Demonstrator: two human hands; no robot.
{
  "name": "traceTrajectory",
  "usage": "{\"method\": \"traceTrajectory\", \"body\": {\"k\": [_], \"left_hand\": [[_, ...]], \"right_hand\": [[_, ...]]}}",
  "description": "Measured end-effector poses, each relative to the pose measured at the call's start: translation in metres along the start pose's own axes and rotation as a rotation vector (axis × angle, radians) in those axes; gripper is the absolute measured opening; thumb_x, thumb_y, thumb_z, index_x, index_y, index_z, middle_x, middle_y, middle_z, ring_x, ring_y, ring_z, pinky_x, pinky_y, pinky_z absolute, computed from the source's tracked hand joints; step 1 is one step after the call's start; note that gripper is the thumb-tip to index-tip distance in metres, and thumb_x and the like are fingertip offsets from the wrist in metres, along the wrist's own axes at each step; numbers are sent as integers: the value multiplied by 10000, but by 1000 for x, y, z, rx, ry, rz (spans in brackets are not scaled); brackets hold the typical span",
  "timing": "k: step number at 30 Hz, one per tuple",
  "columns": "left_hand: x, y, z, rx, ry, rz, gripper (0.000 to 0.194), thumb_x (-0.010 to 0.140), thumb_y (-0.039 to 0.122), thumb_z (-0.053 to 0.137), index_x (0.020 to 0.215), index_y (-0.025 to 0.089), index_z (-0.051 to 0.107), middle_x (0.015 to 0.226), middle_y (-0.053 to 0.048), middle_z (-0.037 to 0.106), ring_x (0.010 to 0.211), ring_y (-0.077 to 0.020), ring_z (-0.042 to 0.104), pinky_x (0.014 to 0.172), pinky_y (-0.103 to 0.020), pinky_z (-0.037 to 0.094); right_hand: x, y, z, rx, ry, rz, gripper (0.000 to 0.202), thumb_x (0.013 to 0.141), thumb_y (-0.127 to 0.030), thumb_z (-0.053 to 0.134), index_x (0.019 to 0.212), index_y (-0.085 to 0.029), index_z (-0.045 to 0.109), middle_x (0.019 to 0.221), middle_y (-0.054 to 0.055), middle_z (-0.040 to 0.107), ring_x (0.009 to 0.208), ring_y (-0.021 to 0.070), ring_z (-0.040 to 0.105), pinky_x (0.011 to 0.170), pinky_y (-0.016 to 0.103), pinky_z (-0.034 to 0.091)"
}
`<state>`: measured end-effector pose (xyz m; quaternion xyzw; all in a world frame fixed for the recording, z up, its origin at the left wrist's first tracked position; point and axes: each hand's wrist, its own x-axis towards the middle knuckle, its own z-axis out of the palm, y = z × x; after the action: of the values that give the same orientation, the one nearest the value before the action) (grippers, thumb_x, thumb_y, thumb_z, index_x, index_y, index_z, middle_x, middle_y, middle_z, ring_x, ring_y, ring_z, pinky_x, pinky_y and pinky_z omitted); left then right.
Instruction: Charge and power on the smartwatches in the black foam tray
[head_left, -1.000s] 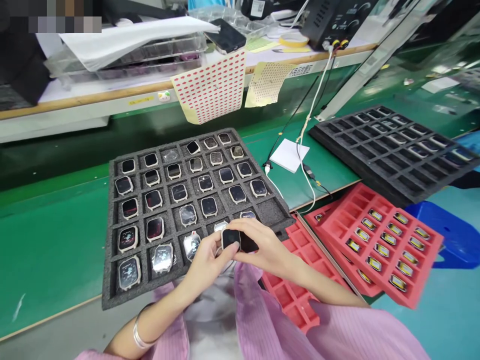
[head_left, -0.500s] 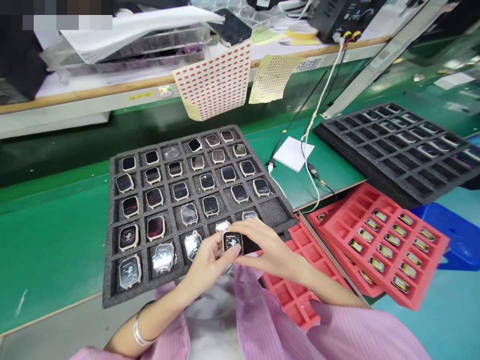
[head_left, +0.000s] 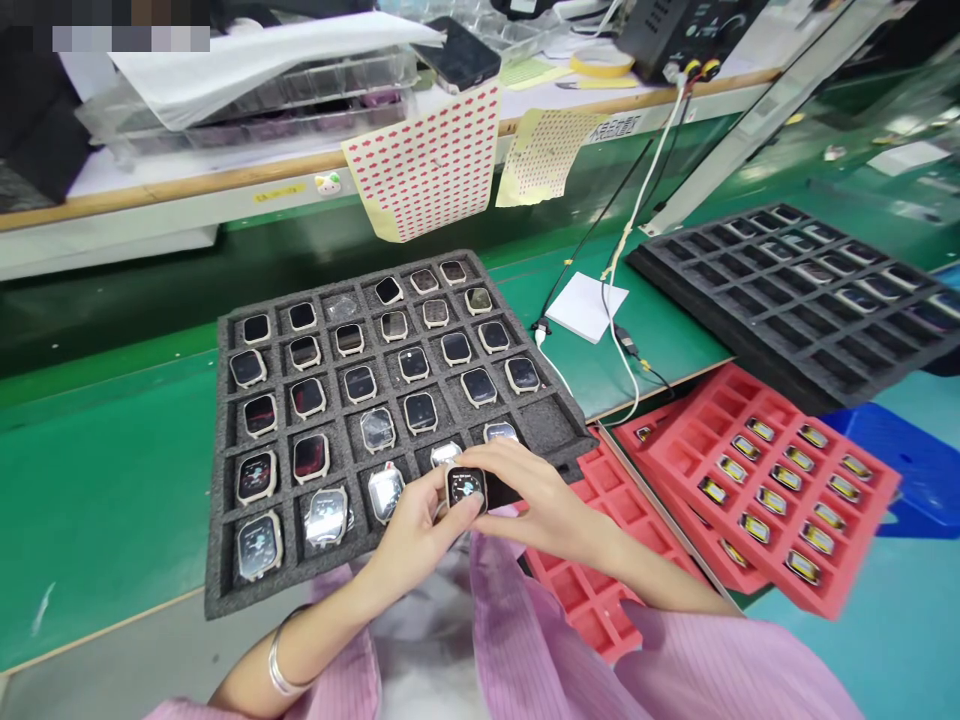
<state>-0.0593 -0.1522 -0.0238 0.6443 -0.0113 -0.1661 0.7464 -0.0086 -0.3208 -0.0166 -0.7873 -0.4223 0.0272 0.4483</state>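
Note:
Between my two hands is a smartwatch (head_left: 463, 484) without a strap, its dark square screen lit with a dial and facing up. My left hand (head_left: 416, 520) grips it from the left, the thumb pressed over the lower part of the screen. Fingers of my right hand (head_left: 525, 490) hold its top and right side. Both hands are just above the front edge of a black foam tray (head_left: 551, 425), whose pockets hold many watch cases, such as one with a lit screen (head_left: 259, 545) at the front left corner.
Red foam trays (head_left: 862, 560) with small yellow-and-silver parts are stacked at the right, beside a blue plastic stool (head_left: 907, 470). Another black foam tray (head_left: 825, 365) overhangs the bench edge. White paper (head_left: 586, 308) and cables (head_left: 626, 235) lie behind. A shelf (head_left: 172, 205) spans the back.
Almost nothing differs. Both hands still hold the smartwatch in the same spot, and the view has shifted very slightly.

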Motion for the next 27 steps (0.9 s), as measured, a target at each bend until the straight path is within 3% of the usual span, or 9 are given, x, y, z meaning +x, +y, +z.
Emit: {"method": "traceTrajectory", "body": {"k": [11,14,16,18,21,23,27], "left_hand": [[-1,-4,3,60,-8,12,292,878,321,539,1093,126,571,914,-57,609,974,-220,538,868,-316,407],[-4,-5,5,111,-44,-32,343,865,347,554,1147,157,515,955,-45,604,844,-172,541,759,-277,424],[-5,-7,6,136,-63,-91,342,832,360,595,1099,164,506,893,-20,588,710,-132,506,661,-245,410],[-6,-9,6,137,-60,-120,320,813,361,615,1045,167,509,828,1,564,638,-108,463,609,-225,389],[-6,-7,7,80,-11,-100,324,810,379,616,1038,167,526,816,-8,569,652,-113,478,596,-213,395],[-8,-3,11,17,41,-84,317,805,411,621,985,160,552,797,-19,577,636,-110,486,563,-200,392],[-18,0,20,-144,75,-105,335,815,447,610,970,153,566,766,-12,577,438,-26,302,403,-160,249]], "right_hand": [[-3,-1,-1,-19,3,-17,388,835,-308,683,1167,-178,530,1055,96,642,939,228,576,855,407,465],[-5,0,-16,37,11,-18,401,832,-322,687,1178,-187,535,1075,96,628,974,231,570,874,402,462],[-8,5,-32,25,92,24,427,815,-325,707,1186,-198,537,1105,98,606,1024,241,554,899,405,454],[-14,14,-49,-87,178,104,438,800,-324,721,1185,-207,548,1146,107,572,1072,262,526,931,430,431],[-24,26,-65,-299,125,227,382,814,-313,694,1161,-201,582,1141,119,554,1052,281,518,925,468,420],[-31,27,-68,-376,73,283,352,847,-278,644,1181,-191,578,1127,124,558,1022,273,519,905,466,431],[-37,12,-60,-495,186,349,281,891,-155,526,1166,-164,579,1104,134,569,999,262,504,883,464,425]]}}
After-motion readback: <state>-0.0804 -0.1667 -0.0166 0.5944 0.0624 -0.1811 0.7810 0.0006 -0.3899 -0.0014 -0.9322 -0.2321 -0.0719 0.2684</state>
